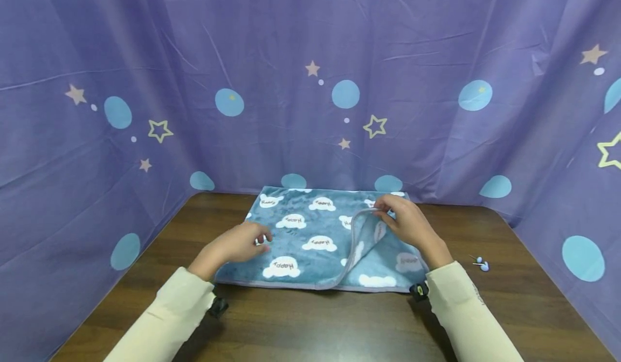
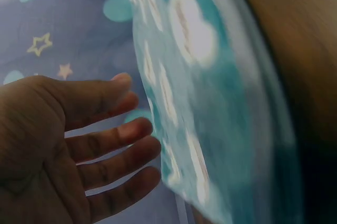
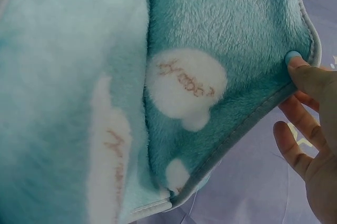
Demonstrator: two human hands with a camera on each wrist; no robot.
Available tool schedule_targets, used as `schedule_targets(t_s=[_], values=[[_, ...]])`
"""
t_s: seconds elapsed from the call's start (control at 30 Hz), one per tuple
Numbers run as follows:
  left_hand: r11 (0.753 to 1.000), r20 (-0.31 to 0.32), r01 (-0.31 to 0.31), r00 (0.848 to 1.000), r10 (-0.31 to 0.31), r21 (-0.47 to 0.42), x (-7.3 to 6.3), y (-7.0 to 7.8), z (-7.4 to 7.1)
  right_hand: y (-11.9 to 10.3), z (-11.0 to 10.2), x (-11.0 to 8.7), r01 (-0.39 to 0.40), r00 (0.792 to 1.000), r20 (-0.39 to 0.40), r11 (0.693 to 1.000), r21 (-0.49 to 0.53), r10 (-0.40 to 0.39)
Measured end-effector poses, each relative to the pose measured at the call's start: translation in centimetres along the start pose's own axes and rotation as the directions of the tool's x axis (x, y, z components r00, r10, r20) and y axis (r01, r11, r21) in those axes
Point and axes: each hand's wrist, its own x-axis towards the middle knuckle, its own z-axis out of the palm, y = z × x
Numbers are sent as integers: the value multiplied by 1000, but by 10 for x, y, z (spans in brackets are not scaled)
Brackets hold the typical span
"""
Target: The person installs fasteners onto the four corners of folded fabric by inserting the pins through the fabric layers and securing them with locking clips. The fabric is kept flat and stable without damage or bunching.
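A teal fleece blanket (image 1: 315,243) with white cloud shapes, lettering and a grey bound edge lies on the table. Its near right corner is lifted and folded back, baring another layer with the same print below. My right hand (image 1: 405,219) pinches that corner between thumb and fingers; the right wrist view shows the thumb on the blanket's fleece (image 3: 231,40) near the bound edge. Over the blanket's left side hovers my left hand (image 1: 242,241), fingers loosely bent and holding nothing. In the left wrist view the left hand (image 2: 89,145) appears apart from the blanket.
Two small pins with pale blue heads (image 1: 483,266) lie on the brown wooden table (image 1: 310,324), right of the blanket. A purple curtain (image 1: 291,43) with stars and blue dots hangs behind the table and along both sides.
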Motion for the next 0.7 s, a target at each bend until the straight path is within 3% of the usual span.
schedule_targets(t_s=[0.2,0.47,0.7], values=[[994,50,108,993,-108,-2,-41,-21,-10,0,-1,0,6,1000,-2,1000,-15,-6],[986,78,166,983,-163,-32,-79,-45,-19,-1,-4,1,-1,1000,6,1000,-20,1],[986,48,168,985,-168,-3,-109,-67,-11,1,-6,1,14,1000,4,1000,-11,-14]])
